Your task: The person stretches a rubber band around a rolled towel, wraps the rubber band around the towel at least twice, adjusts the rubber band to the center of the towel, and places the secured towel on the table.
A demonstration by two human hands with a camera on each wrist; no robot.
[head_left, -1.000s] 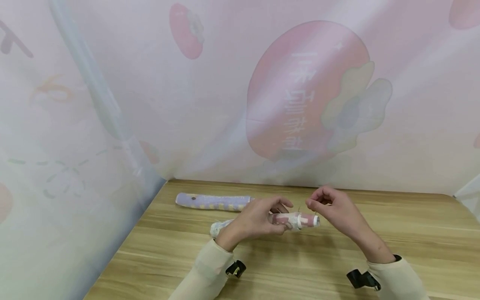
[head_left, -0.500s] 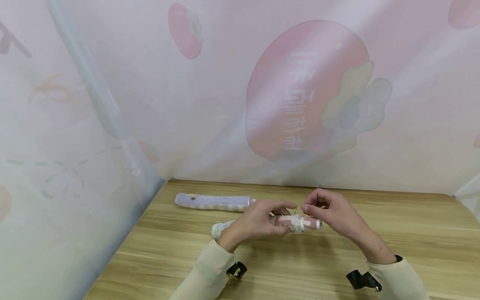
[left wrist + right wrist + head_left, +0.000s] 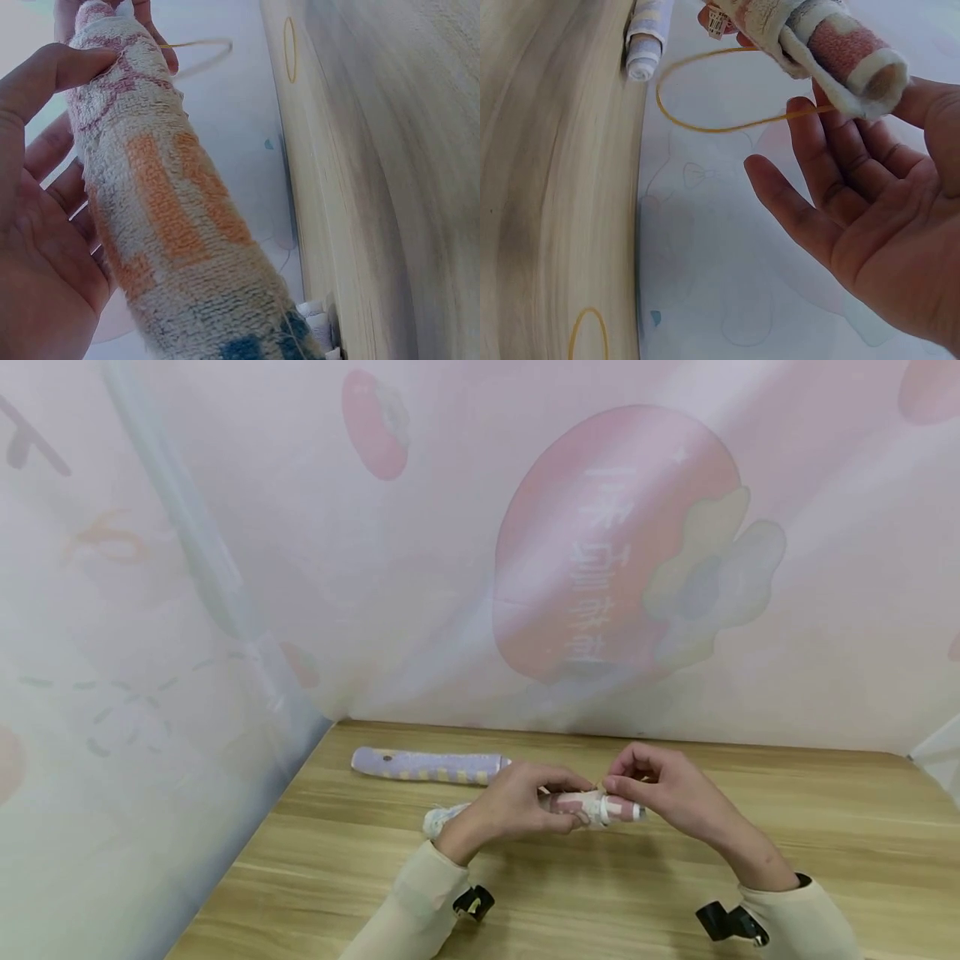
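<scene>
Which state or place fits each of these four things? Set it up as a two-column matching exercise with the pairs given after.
Things:
1. pink towel roll
2. purple towel roll
3. rubber band
4. second rubber band

States:
A. lies alone on the table, by its edge
B. held in the left hand
C. lies on the table, far side
D. stretched open at the roll's end by the right hand

Pairs: 1-B, 2-C, 3-D, 4-A

We see a rolled towel (image 3: 592, 806) lying lengthwise just above the tabletop, its terry cloth white with pink, orange and blue blocks (tag at one end), a thin yellow rubber band (image 3: 712, 90) looped beside it.
</scene>
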